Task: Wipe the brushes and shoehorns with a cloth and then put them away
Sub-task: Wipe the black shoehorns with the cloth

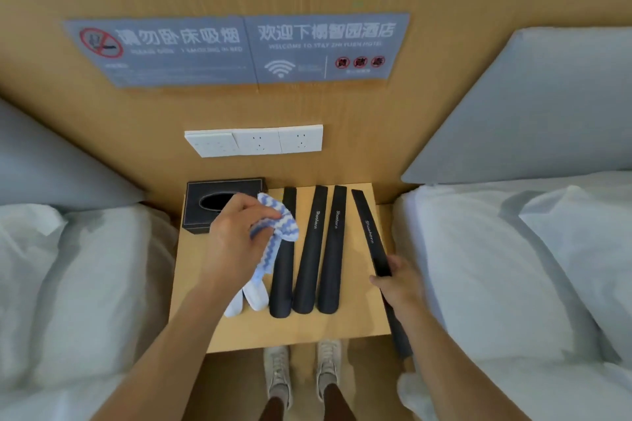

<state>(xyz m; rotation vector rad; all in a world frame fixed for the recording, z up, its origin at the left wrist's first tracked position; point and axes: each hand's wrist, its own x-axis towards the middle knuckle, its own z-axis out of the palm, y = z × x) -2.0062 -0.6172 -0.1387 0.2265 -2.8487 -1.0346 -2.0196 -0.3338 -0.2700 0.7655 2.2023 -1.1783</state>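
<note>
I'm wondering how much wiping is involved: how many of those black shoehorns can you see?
4. Three lie side by side on the nightstand: left, middle, right. The fourth is held in the right hand. No others visible.

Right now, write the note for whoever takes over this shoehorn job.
Left hand: grips the blue-and-white cloth, over the nightstand.
Right hand: grips the fourth shoehorn near its middle, tilted, wide end past the front edge.
Three shoehorns lie side by side on the nightstand, right of the tissue box; the cloth covers part of the leftmost.
Done: cannot tell which are wiped.
Left: wipe the held one, check the rest, put all away. No brushes in view.
</note>
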